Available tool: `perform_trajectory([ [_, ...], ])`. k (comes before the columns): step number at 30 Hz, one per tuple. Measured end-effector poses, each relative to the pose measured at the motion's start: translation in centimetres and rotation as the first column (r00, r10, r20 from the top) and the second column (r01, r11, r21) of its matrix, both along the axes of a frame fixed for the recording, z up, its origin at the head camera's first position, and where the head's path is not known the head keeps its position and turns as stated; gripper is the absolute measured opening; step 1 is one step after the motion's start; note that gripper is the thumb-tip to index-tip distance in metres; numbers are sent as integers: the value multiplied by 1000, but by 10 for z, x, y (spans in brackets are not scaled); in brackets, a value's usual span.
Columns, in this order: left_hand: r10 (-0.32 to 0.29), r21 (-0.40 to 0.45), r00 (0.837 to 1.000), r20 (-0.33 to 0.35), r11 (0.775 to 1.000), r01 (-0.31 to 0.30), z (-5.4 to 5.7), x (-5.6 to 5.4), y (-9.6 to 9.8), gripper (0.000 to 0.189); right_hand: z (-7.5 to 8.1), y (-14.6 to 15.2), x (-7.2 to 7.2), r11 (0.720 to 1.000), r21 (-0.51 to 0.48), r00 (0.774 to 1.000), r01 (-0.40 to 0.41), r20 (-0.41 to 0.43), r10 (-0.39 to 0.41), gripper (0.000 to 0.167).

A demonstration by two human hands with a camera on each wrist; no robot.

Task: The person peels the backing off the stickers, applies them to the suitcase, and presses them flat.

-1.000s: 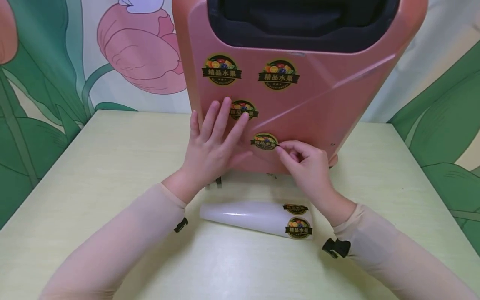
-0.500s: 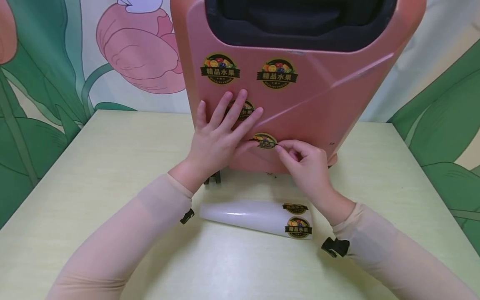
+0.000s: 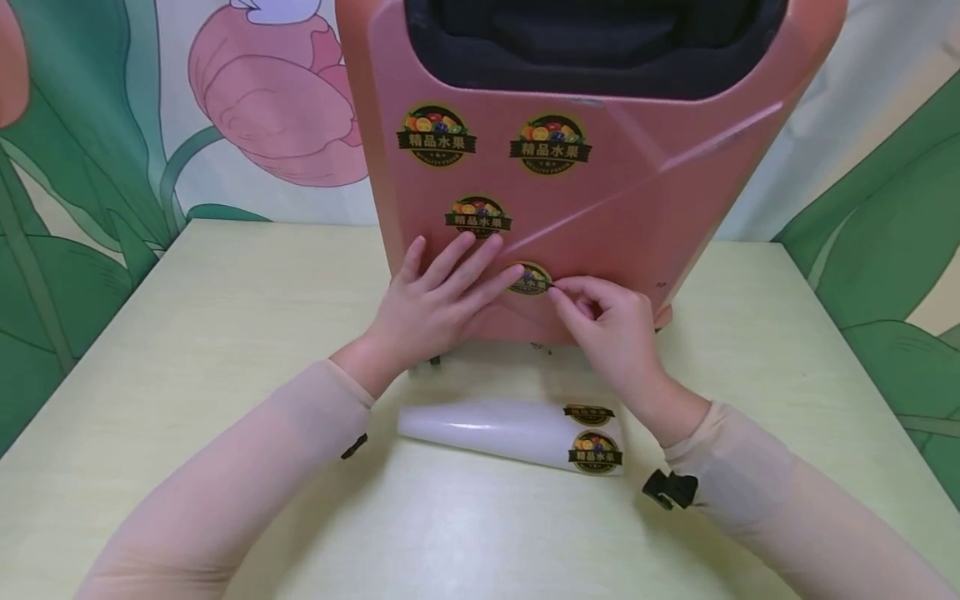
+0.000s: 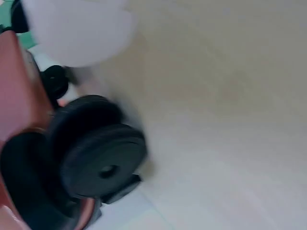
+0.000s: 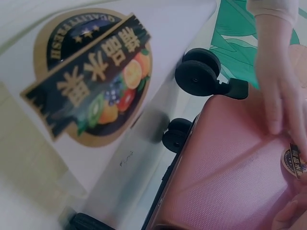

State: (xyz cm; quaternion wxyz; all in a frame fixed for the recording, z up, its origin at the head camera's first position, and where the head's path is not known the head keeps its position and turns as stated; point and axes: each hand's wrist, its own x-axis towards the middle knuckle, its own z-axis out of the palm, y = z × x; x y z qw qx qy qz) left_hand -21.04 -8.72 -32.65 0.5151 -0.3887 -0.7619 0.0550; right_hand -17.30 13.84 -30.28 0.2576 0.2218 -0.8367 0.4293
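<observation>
A pink suitcase (image 3: 600, 208) stands upright on the table, with several round fruit-label stickers on its face. My right hand (image 3: 611, 325) pinches the right edge of the lowest sticker (image 3: 531, 280), which lies against the suitcase. My left hand (image 3: 431, 304) rests on the suitcase with its fingers spread, the index fingertip over that sticker's left part. Just above the left fingertips is another sticker (image 3: 478, 215), its lower edge partly covered. In the right wrist view, the lowest sticker (image 5: 290, 160) shows between the left hand (image 5: 276, 81) and the right fingers (image 5: 288, 215).
A curled white sticker sheet (image 3: 480, 429) bearing two stickers lies on the pale table (image 3: 465, 533) before the suitcase. Two upper stickers, left (image 3: 437, 137) and right (image 3: 551, 146), sit below the black handle recess (image 3: 600, 50). A black suitcase wheel (image 4: 105, 158) fills part of the left wrist view.
My left hand first shifted up and right across the suitcase, then slid down, uncovering most of the middle sticker. My right hand keeps its pinch on the lowest sticker's edge.
</observation>
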Motion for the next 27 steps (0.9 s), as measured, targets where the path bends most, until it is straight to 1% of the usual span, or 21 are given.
perform_trajectory([
  [3, 22, -29, 999, 23, 999, -22, -7, -2, -3, 51, 1, 0, -1, 1000, 11, 1000, 0, -7, 1, 8],
  [6, 44, -133, 998, 39, 990, -38, -13, -2, -6, 52, 3, 1, -1, 999, 48, 999, 4, -34, -3, 8],
  [8, 43, -197, 998, 50, 980, -32, -15, -1, -8, 52, 5, 2, -2, 997, 83, 999, 10, -53, -5, 8],
  [10, 28, -242, 997, 71, 970, -10, -17, 0, -9, 52, 7, 2, -2, 992, 124, 998, 22, -67, -14, 9],
  [12, 13, -242, 997, 71, 970, 4, -15, 0, -9, 53, 9, 2, -2, 987, 160, 997, 35, -75, -23, 10],
  [14, 14, -206, 998, 68, 978, 0, -11, 0, -6, 54, 10, 2, -1, 980, 190, 996, 52, -85, -36, 11],
  [15, 19, -190, 998, 68, 982, -5, -9, 0, -4, 55, 11, 3, -1, 978, 201, 995, 61, -89, -43, 11],
  [17, 47, -173, 997, 63, 984, -36, -8, 1, 0, 58, 13, 3, 0, 972, 222, 993, 76, -101, -54, 11],
  [19, 83, -185, 995, 58, 980, -71, -11, 2, 2, 57, 14, 3, 1, 966, 244, 991, 90, -116, -63, 11],
  [22, 120, -244, 992, 46, 964, -106, -19, 5, -1, 56, 15, 3, 1, 950, 289, 985, 118, -154, -76, 11],
  [25, 113, -266, 992, 48, 959, -97, -23, 8, -4, 55, 17, 5, 1, 933, 327, 974, 152, -208, -86, 12],
  [27, 95, -239, 994, 59, 968, -78, -20, 8, -4, 55, 20, 7, 1, 931, 326, 963, 163, -256, -79, 13],
])
